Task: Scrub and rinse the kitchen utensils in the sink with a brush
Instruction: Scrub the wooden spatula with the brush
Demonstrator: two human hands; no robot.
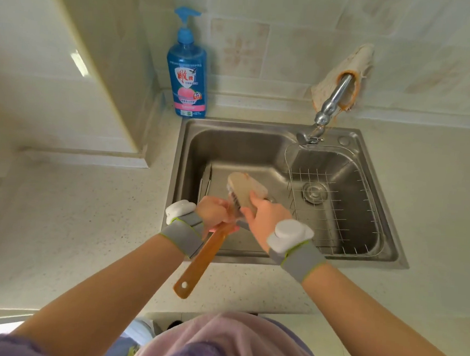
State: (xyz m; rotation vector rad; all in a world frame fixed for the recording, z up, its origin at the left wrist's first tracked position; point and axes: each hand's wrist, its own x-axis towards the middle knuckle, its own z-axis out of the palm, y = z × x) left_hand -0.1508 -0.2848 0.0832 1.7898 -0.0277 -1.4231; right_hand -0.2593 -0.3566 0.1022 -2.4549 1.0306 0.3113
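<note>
My left hand (pixel 214 212) grips a utensil with a long wooden handle (pixel 198 261) over the front of the steel sink (pixel 192 136). The handle points down toward me, past the counter edge, and its working end is hidden behind my hands. My right hand (pixel 264 216) holds a pale scrub brush (pixel 245 188) with its bristles pressed against the hidden end of the utensil. Both wrists wear grey bands with white sensors.
A wire rack (pixel 334 209) lies in the sink's right half, over the drain (pixel 315 193). The faucet (pixel 330 104) stands at the back right with a cloth (pixel 353 61) draped on it; no water is visibly running. A blue dish soap bottle (pixel 188 69) stands behind the sink's left corner.
</note>
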